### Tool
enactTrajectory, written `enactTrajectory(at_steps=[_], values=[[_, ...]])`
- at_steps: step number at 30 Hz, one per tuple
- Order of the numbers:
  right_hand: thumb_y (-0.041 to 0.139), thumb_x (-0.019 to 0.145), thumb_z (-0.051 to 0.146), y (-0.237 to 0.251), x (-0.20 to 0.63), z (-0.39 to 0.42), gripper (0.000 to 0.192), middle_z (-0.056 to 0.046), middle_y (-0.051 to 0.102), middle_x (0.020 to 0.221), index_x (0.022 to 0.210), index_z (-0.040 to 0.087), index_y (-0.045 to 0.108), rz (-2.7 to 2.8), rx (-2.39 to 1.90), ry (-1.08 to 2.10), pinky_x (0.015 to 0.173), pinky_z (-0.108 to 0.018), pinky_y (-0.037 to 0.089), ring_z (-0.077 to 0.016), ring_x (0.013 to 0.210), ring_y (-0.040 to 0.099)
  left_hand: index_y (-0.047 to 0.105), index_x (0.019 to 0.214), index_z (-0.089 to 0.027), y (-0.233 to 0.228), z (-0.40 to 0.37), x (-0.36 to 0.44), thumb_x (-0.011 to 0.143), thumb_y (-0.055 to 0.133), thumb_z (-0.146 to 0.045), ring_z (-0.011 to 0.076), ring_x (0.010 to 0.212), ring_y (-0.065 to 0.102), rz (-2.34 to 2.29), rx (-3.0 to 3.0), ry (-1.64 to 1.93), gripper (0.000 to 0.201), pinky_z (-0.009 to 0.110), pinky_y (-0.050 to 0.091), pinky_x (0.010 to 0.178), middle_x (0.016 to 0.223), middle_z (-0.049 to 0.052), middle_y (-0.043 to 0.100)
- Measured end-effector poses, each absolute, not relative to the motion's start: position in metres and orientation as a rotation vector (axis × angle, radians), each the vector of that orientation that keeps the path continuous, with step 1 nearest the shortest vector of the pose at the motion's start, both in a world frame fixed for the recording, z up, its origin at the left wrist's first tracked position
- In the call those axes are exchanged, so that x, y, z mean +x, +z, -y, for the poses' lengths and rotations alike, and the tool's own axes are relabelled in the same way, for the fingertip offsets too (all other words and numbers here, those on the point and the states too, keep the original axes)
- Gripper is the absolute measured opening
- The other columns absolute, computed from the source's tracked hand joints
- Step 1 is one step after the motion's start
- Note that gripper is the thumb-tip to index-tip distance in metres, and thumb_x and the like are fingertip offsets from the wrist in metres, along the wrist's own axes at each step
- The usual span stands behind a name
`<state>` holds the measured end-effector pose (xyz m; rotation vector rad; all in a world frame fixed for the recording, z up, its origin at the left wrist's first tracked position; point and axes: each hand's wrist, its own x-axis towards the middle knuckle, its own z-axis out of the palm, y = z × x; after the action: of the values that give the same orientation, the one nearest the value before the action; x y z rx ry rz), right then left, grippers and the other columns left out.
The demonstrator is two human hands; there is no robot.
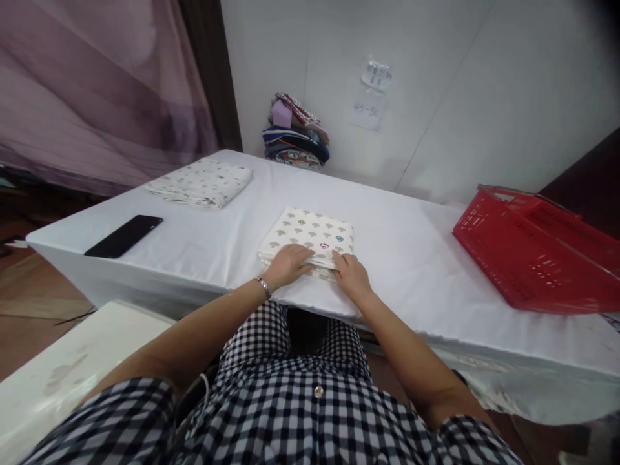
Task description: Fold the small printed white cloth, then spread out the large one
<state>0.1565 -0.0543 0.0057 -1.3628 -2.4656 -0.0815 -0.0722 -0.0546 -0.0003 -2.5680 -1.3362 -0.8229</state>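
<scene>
In front of me on the white-covered table lies a folded white cloth [312, 227] printed with grey mushroom shapes and a few coloured ones. My left hand [288, 265] pinches its near edge, fingers on top and thumb lower down at the layers. At the near right part of the same edge, my right hand [351, 275] also grips the fabric, its fingertips over the top layer. The near edge looks slightly raised between the two hands, and lower layers show beneath it. Parts of both thumbs are hard to make out.
A second folded white cloth [206, 181] with small prints lies at the back left of the table [397, 239]. Nearer is a black phone [124, 236]. A red plastic basket [537, 252] stands at the right. Folded fabrics [296, 139] are stacked against the wall.
</scene>
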Motion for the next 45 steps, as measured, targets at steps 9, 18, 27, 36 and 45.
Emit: enactTrajectory(at_steps=[9, 18, 27, 36, 45], values=[[0.041, 0.086, 0.007, -0.002, 0.156, 0.056, 0.046, -0.012, 0.056, 0.108, 0.129, 0.019, 0.051, 2.464, -1.232, -0.090, 0.086, -0.036, 0.045, -0.0243, 0.099, 0.049, 0.063, 0.103, -0.020, 0.010, 0.052, -0.065, 0.083, 0.055, -0.021, 0.0223, 0.094, 0.059, 1.330, -2.609, -0.652, 0.021, 0.039, 0.046, 0.082, 0.101, 0.007, 0.065], [0.043, 0.081, 0.005, -0.004, 0.157, 0.057, 0.050, -0.011, 0.057, 0.110, 0.128, 0.019, 0.052, 2.420, -1.255, -0.080, 0.088, -0.036, 0.045, -0.0243, 0.100, 0.048, 0.059, 0.110, -0.020, 0.010, 0.053, -0.071, 0.079, 0.048, -0.010, 0.0205, 0.093, 0.061, 1.323, -2.626, -0.655, 0.034, 0.038, 0.047, 0.083, 0.102, 0.006, 0.067], [0.047, 0.081, 0.009, 0.004, 0.148, 0.057, 0.047, -0.011, 0.056, 0.106, 0.127, 0.021, 0.052, 2.404, -1.408, -0.071, 0.080, -0.035, 0.045, -0.0253, 0.095, 0.049, 0.062, 0.099, -0.020, 0.009, 0.055, -0.051, 0.082, 0.060, -0.030, 0.0257, 0.095, 0.057, 1.512, -2.474, -0.736, 0.020, 0.041, 0.044, 0.081, 0.101, 0.008, 0.065], [0.042, 0.086, 0.008, -0.005, 0.154, 0.065, 0.037, -0.012, 0.058, 0.110, 0.119, 0.016, 0.059, 2.410, -1.288, -0.159, 0.086, -0.036, 0.045, -0.0249, 0.101, 0.048, 0.062, 0.105, -0.019, 0.009, 0.054, -0.063, 0.087, 0.045, -0.012, 0.0228, 0.097, 0.057, 1.406, -2.540, -0.553, 0.026, 0.038, 0.043, 0.080, 0.109, 0.009, 0.063], [0.040, 0.083, 0.007, -0.004, 0.149, 0.074, 0.055, -0.013, 0.044, 0.141, 0.137, 0.013, 0.042, 2.516, -1.168, -0.124, 0.106, -0.042, 0.029, -0.0256, 0.132, 0.033, 0.053, 0.126, -0.018, -0.007, 0.054, -0.088, 0.090, 0.038, -0.010, 0.0190, 0.112, 0.056, 1.327, -2.632, -0.726, 0.039, 0.038, 0.042, 0.097, 0.121, 0.009, 0.062]])
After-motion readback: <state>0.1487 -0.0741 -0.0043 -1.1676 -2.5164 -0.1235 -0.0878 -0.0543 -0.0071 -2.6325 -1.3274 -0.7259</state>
